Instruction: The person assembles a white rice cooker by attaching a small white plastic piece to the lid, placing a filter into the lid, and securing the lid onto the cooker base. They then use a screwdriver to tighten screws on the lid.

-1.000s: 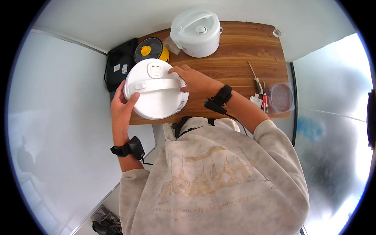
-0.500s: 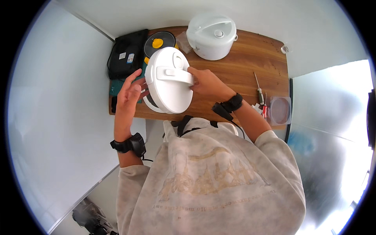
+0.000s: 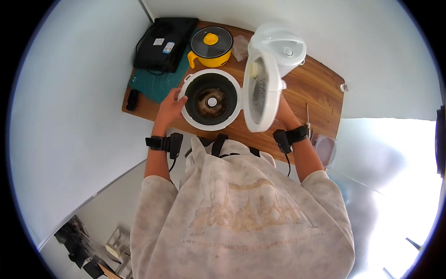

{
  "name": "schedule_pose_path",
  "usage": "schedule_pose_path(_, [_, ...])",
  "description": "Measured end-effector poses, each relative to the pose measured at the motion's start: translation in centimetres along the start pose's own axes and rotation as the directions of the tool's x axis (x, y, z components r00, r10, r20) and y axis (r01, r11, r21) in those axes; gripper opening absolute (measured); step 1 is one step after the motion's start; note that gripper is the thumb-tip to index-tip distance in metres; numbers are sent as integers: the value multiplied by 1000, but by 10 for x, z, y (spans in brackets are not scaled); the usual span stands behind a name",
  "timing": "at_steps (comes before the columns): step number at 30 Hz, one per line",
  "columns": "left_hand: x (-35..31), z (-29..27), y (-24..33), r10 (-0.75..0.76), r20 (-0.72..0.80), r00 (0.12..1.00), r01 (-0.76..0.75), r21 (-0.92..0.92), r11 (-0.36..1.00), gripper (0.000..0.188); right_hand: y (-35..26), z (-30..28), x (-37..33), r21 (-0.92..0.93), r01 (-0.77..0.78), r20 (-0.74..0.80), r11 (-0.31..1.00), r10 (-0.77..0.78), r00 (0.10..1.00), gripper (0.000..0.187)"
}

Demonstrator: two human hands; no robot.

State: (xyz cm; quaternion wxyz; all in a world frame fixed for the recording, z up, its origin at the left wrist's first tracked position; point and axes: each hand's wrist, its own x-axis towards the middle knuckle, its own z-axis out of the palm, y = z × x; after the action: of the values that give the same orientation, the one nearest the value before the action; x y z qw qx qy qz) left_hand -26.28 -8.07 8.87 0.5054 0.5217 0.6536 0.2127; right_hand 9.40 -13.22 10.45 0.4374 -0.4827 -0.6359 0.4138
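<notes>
A white rice cooker (image 3: 232,78) stands near the front edge of the table with its lid raised. Inside, the dark cavity has a brown-stained bottom and a round metal piece at its centre; no inner pot sits in it. The lid (image 3: 264,122) stands upright on the right, its inner side facing left. My left hand (image 3: 171,109) grips the cooker's left rim, thumb at the edge. Behind the lid is my right hand (image 3: 282,114), its fingers mostly hidden, so I cannot see how they hold.
Behind the cooker are a yellow electric pot (image 3: 214,61) with a glass lid and a second, pale rice cooker (image 3: 278,35). A black bag (image 3: 162,51) lies on a green cutting mat (image 3: 155,83) at the left. A screwdriver (image 3: 308,123) and a clear round-welled box (image 3: 325,149) are at the right.
The cooker's lid has swung from closed to upright on the right, exposing the cavity. My right hand has moved right with it, and my left hand has come onto the rim.
</notes>
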Motion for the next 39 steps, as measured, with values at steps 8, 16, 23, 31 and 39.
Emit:
schedule_pose_path(8, [-17,9,10,6,222,975,28,-150,988,45,18,-42,-7,187,-195,31,963,192,981,47])
schedule_pose_path(16, [5,37,-17,129,257,958,-64,-248,967,49,3,-74,-15,-97,-108,11,989,109,994,48])
schedule_pose_path(23, [14,37,-20,225,189,956,-192,-179,965,44,-24,-38,-3,-426,-293,106,856,369,923,44])
schedule_pose_path(31, [11,28,4,45,279,959,86,-440,894,79,-30,-6,-5,-452,-150,-5,879,165,986,46])
schedule_pose_path(39, [10,26,28,136,280,950,-20,-381,924,86,-24,19,-33,-378,-214,-120,901,182,976,59])
